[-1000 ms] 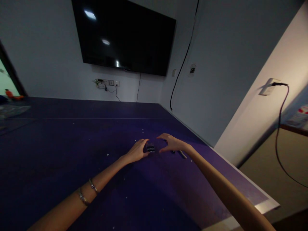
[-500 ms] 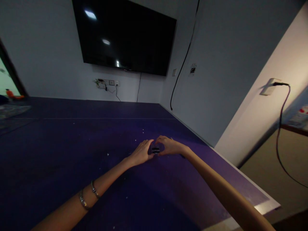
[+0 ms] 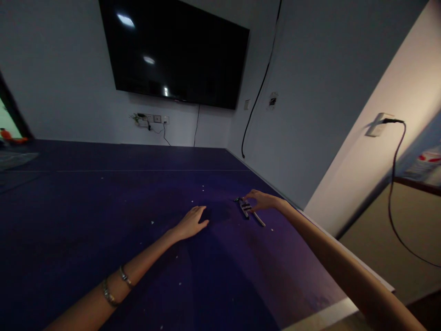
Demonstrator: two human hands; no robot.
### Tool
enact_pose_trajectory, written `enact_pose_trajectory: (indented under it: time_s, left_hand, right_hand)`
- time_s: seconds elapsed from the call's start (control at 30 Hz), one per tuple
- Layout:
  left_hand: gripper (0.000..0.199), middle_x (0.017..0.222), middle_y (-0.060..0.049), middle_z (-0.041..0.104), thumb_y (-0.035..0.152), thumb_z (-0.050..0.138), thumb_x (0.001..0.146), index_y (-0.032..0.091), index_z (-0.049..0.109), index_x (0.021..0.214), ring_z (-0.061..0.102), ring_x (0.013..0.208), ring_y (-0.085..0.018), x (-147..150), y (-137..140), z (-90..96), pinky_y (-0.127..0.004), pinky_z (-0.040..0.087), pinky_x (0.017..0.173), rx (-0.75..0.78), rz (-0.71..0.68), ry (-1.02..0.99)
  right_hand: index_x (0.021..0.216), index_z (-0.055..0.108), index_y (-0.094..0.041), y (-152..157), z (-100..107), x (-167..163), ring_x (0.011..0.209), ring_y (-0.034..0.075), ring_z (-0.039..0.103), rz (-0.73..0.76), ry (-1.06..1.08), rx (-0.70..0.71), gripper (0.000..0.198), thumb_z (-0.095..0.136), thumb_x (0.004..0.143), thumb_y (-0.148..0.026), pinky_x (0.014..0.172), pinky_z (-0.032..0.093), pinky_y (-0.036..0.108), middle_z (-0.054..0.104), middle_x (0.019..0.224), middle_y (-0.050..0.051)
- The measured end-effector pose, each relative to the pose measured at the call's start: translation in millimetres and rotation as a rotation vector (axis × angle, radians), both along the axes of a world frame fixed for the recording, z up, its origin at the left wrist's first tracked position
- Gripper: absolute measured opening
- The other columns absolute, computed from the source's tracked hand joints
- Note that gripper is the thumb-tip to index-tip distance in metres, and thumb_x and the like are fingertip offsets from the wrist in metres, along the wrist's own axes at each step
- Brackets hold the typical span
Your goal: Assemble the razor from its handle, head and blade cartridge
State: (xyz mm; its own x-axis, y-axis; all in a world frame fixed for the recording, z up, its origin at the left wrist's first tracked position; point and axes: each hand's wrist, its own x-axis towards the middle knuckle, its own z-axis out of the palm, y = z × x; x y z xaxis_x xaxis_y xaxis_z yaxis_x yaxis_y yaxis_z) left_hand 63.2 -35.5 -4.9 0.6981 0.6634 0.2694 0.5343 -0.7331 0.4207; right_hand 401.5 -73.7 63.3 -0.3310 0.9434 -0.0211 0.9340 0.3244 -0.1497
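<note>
Left hand [image 3: 189, 224], fingers released, right hand [image 3: 262, 200], fingers grasping dark block [image 3: 246, 207] by grey-handled tool [image 3: 259, 220], purple table [image 3: 138, 248]

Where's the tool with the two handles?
In the head view, the tool lies right of centre on the purple table, by the right hand and well to the right of the left hand.

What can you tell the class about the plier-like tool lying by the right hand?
The plier-like tool lies on the purple tabletop, right of the picture's middle. Two slim, pale grey arms show, set apart at their near ends; one ends in a dark tip. They look metal or plastic; the dim light leaves this unclear. The right hand and a small dark piece partly hide it; whether either touches it cannot be told.
</note>
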Motion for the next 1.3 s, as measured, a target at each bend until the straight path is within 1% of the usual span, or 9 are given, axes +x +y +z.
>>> enact_pose_trajectory:
  time_s: [0.1, 0.2, 0.33, 0.43, 0.67, 0.83, 1.0, 1.17, 1.3]
  left_hand:
    - [0.052, 0.132, -0.018, 0.044, 0.039, 0.042, 0.082, 0.009, 0.041, 0.125, 0.036, 0.125, -0.028, -10.9, 7.8, -13.1, -0.043, 0.029, 0.102, -0.002, 0.064, 0.044]
    - [0.048, 0.130, -0.017, 0.046, 0.037, 0.042, 0.082, 0.011, 0.044, 0.122, 0.036, 0.125, -0.028, -15.5, 9.9, -28.0, -0.044, 0.030, 0.101, 0.017, 0.097, 0.051]
    - [0.047, 0.133, -0.016, 0.043, 0.038, 0.040, 0.084, 0.010, 0.046, 0.121, 0.031, 0.128, -0.027, -15.3, 6.8, -43.4, -0.044, 0.025, 0.104, 0.116, 0.118, 0.059]
    - [0.046, 0.132, -0.015, 0.044, 0.038, 0.037, 0.085, 0.010, 0.047, 0.121, 0.032, 0.127, -0.026, -14.6, 4.9, -46.8, -0.042, 0.025, 0.105, 0.152, 0.133, 0.071]
    - [0.045, 0.132, -0.015, 0.044, 0.037, 0.036, 0.086, 0.009, 0.048, 0.120, 0.032, 0.127, -0.026, -14.8, 4.3, -46.4, -0.043, 0.026, 0.104, 0.159, 0.137, 0.054]
    - [0.045, 0.132, -0.016, 0.044, 0.037, 0.035, 0.086, 0.009, 0.048, 0.120, 0.032, 0.127, -0.026, -14.3, 4.4, -47.8, -0.042, 0.026, 0.104, 0.157, 0.137, 0.058]
    - [0.043, 0.131, -0.015, 0.045, 0.036, 0.036, 0.086, 0.011, 0.048, 0.118, 0.033, 0.127, -0.025, -14.2, 5.6, -49.4, -0.043, 0.027, 0.104, 0.153, 0.140, 0.040]
    - [0.042, 0.131, -0.014, 0.046, 0.035, 0.038, 0.085, 0.012, 0.048, 0.119, 0.033, 0.127, -0.025, -13.6, 4.0, -48.2, -0.043, 0.027, 0.104, 0.145, 0.149, 0.036]
    - [0.041, 0.130, -0.015, 0.047, 0.033, 0.041, 0.084, 0.010, 0.049, 0.117, 0.034, 0.126, -0.026, -12.8, 1.3, -43.8, -0.043, 0.028, 0.104, 0.108, 0.143, -0.003]
  right_hand:
    - [0.111, 0.060, -0.020, 3.7, -10.2, 37.4, 0.100, 0.026, 0.053, -0.106, -0.057, -0.042, 0.055, 0.069, 0.059, -0.034, 0.084, 0.042, 0.033, 0.058, 0.107, 0.009]
    - [0.111, 0.061, -0.019, 7.4, -21.5, 62.6, 0.098, 0.027, 0.055, -0.177, -0.090, -0.101, 0.054, 0.068, 0.058, -0.028, 0.083, 0.043, 0.033, 0.061, 0.106, 0.010]
    - [0.111, 0.061, -0.021, 13.4, -37.2, 81.4, 0.098, 0.027, 0.057, -0.251, -0.064, -0.150, 0.056, 0.067, 0.056, -0.024, 0.082, 0.044, 0.034, 0.064, 0.105, 0.009]
    - [0.112, 0.061, -0.020, 16.9, -45.3, 87.9, 0.095, 0.027, 0.059, -0.256, -0.033, -0.197, 0.056, 0.065, 0.056, -0.022, 0.080, 0.045, 0.034, 0.065, 0.105, 0.008]
    - [0.117, 0.058, -0.017, 20.9, -46.7, 87.9, 0.095, 0.023, 0.061, -0.234, -0.011, -0.251, 0.059, 0.062, 0.057, -0.019, 0.079, 0.046, 0.028, 0.065, 0.107, 0.009]
    - [0.114, 0.060, -0.020, 23.2, -45.9, 86.3, 0.092, 0.025, 0.062, -0.255, 0.003, -0.260, 0.059, 0.063, 0.055, -0.018, 0.077, 0.048, 0.029, 0.066, 0.105, 0.007]
    - [0.114, 0.060, -0.021, 23.1, -45.6, 84.2, 0.093, 0.026, 0.061, -0.260, 0.020, -0.249, 0.062, 0.064, 0.052, -0.018, 0.078, 0.047, 0.030, 0.067, 0.104, 0.006]
    - [0.123, 0.053, -0.017, 22.9, -35.8, 75.0, 0.093, 0.028, 0.060, -0.302, -0.017, -0.211, 0.073, 0.067, 0.051, -0.020, 0.076, 0.048, 0.032, 0.064, 0.107, 0.010]
    - [0.126, 0.050, -0.016, 29.7, -25.1, 53.3, 0.097, 0.027, 0.058, -0.242, -0.009, -0.097, 0.069, 0.065, 0.059, -0.027, 0.081, 0.045, 0.033, 0.062, 0.110, 0.012]
